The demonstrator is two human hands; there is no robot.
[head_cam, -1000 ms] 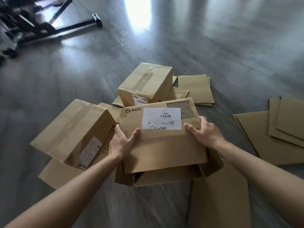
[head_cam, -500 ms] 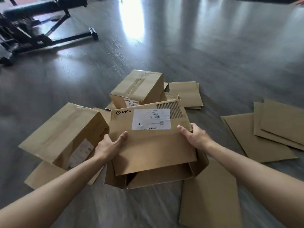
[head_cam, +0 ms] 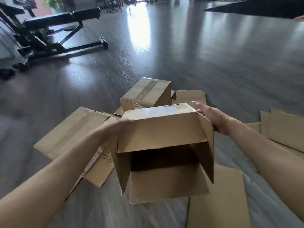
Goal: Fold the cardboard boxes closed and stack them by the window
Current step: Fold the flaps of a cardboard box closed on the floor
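Note:
I hold a brown cardboard box (head_cam: 161, 132) off the floor, its open end with loose flaps facing me and its labelled side turned up. My left hand (head_cam: 115, 127) grips its left side; the fingers are hidden behind the box. My right hand (head_cam: 209, 116) holds its right side, fingers reaching over the far top corner. A taped box (head_cam: 148, 93) stands on the floor just beyond it. Another taped box (head_cam: 72, 134) lies tilted at the left, under my left forearm.
Flat cardboard sheets lie at the right (head_cam: 283, 127), at the lower right (head_cam: 218, 199) and behind the far box (head_cam: 190, 96). A black weight bench (head_cam: 49, 30) stands at the far left. A dark rug (head_cam: 256, 7) lies at the far right. Grey wood floor stretches ahead.
I have lifted the box and tipped it so its open end faces me and the label faces up. The view has risen toward the room.

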